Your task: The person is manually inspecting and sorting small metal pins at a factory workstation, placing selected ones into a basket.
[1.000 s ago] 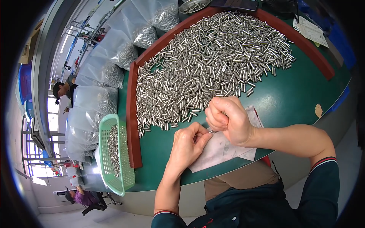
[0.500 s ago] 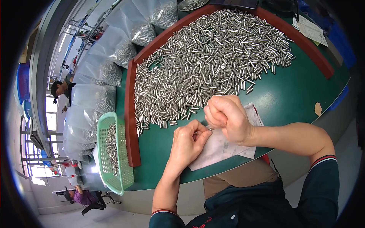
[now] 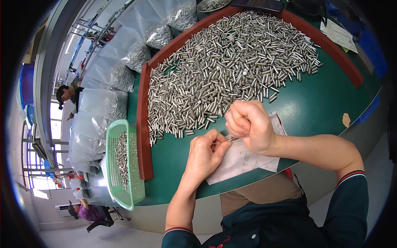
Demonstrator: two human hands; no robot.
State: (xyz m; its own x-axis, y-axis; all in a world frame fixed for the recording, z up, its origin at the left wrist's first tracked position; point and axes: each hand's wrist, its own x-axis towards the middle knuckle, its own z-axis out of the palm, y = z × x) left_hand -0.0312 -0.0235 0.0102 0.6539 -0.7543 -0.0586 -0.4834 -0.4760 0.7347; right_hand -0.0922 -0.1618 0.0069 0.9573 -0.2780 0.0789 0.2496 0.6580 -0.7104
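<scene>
My left hand (image 3: pixel 206 153) is closed in a pinch, thumb against forefinger, over the white cloth. A small shiny metal pin (image 3: pixel 230 139) pokes out from its fingertips toward the other hand. Just to the right and a little higher, my right hand (image 3: pixel 255 126) is curled into a fist; whatever sits inside it is hidden. Beyond both hands spreads a large heap of short metal pins (image 3: pixel 231 62) on the green table (image 3: pixel 304 105). Under my hands lies the stained white cloth (image 3: pixel 233 165).
A red-brown rail (image 3: pixel 144 124) borders the heap. To its left stands a light green basket (image 3: pixel 138 192) partly filled with pins, beside clear bags of pins (image 3: pixel 138 53). Papers (image 3: pixel 341 35) lie far right. Two people (image 3: pixel 68 93) are at the left, one in purple (image 3: pixel 91 213).
The right fist has tipped slightly upward, and a bit more metal shows between the hands. The left hand keeps its pinch. The whole view has shifted a little.
</scene>
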